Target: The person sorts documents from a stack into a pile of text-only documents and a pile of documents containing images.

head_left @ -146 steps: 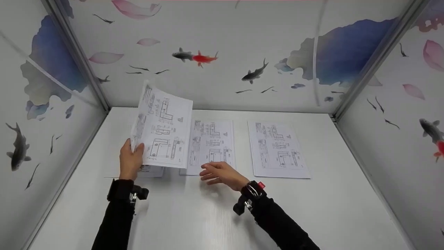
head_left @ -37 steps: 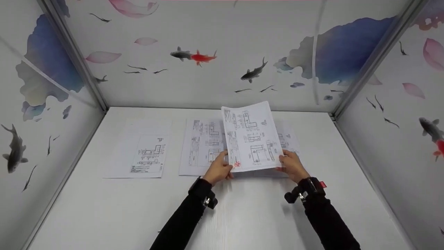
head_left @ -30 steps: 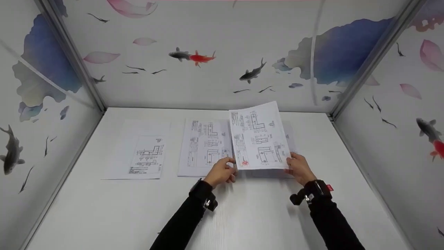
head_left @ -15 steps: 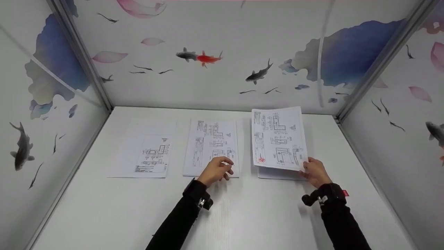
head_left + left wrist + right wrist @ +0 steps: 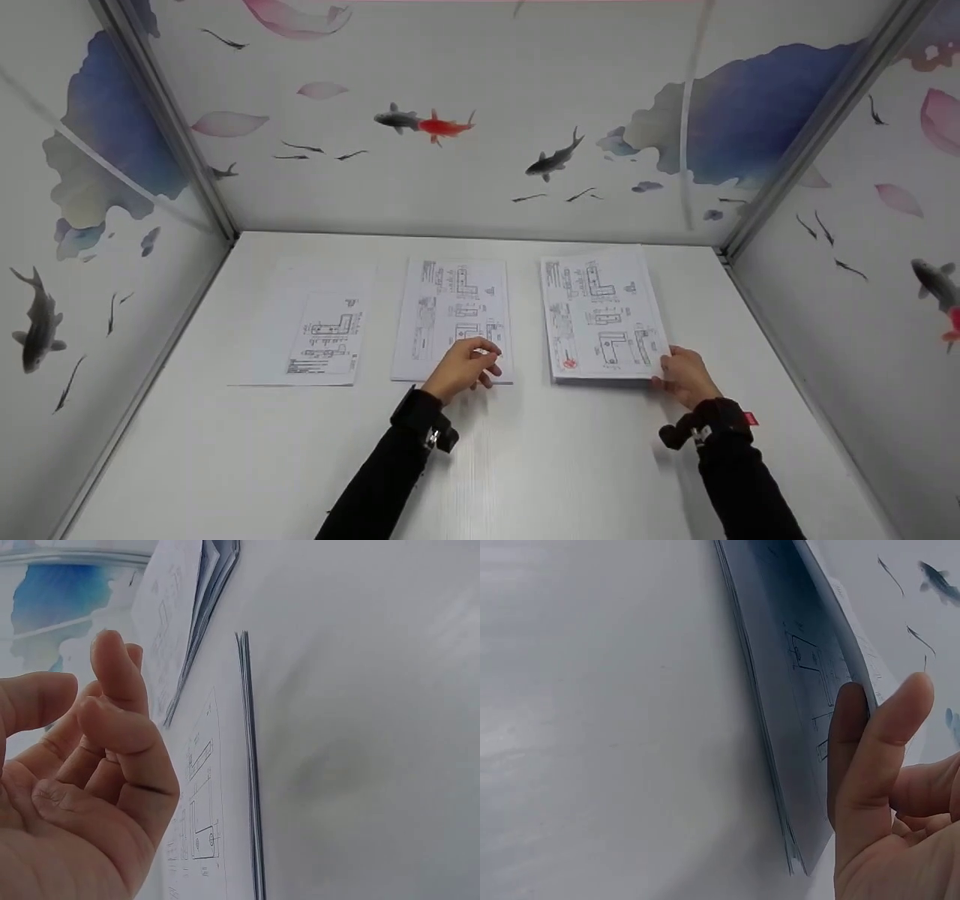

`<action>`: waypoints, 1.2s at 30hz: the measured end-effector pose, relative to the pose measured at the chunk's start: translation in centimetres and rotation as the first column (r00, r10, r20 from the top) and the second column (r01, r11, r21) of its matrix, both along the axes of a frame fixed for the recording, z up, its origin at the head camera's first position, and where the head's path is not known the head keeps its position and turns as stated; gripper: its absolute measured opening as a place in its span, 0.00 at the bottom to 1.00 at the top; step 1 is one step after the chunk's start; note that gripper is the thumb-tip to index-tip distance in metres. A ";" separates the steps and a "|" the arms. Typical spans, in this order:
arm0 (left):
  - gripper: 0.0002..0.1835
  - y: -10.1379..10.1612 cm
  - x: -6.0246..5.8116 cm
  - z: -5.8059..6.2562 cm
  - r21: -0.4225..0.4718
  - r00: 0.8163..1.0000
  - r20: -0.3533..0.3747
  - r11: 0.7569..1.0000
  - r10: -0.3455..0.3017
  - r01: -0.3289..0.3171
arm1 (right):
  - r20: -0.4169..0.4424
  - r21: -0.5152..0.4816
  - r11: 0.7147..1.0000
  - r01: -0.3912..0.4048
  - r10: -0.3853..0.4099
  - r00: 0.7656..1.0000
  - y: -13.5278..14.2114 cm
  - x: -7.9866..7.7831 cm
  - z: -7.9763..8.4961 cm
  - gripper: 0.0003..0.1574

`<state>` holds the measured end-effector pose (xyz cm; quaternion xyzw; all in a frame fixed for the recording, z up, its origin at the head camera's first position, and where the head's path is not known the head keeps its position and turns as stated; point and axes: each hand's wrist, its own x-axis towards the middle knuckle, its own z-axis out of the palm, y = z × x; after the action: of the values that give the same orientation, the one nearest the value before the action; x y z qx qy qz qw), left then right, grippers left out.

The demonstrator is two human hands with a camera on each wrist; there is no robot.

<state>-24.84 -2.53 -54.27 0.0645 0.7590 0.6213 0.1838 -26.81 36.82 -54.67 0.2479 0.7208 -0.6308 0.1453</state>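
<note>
My right hand [image 5: 685, 376] pinches the lower right corner of a set of printed drawing sheets [image 5: 604, 315] with a red stamp at their lower left. These sheets lie over the right paper stack [image 5: 761, 690]; in the right wrist view their near edge is raised above it, with thumb and finger at the edge. My left hand [image 5: 460, 369], fingers loosely bent and holding nothing, hovers over the lower edge of the middle paper stack [image 5: 435, 322]. In the left wrist view the left hand [image 5: 90, 795] is beside that stack's edge.
On the left lies another paper pile [image 5: 322, 330], its top sheet mostly blank with a smaller drawing. All three piles sit in a row on the white table [image 5: 480, 465]. Printed walls [image 5: 480, 187] with fish and petals enclose the back and sides.
The stamped sheets came off the left pile, passed across rightward in both hands, and were lowered over the right stack. My left hand let go and moved back over the middle stack.
</note>
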 end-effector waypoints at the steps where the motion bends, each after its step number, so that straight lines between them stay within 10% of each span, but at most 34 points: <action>1: 0.14 0.0 0.0 0.0 0.000 1.000 0.001 1.000 0.002 -0.002 | -0.001 -0.005 1.000 0.000 0.000 1.000 0.0 0.0 0.0 0.38; 17: 0.17 0.0 0.2 -0.2 -0.035 0.998 -0.003 0.998 -0.056 0.056 | -0.043 0.118 0.992 0.032 -0.027 0.999 0.5 0.4 -0.4 0.36; 36: 0.17 -0.7 0.1 0.0 -0.027 0.997 -0.024 0.997 -0.079 0.078 | -0.114 0.505 0.863 0.007 0.059 0.992 0.7 0.9 -1.6 0.29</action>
<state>-24.73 -3.25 -54.30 0.0996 0.7662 0.6027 0.1994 -25.90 37.47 -56.30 0.2274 0.8715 -0.4327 0.0385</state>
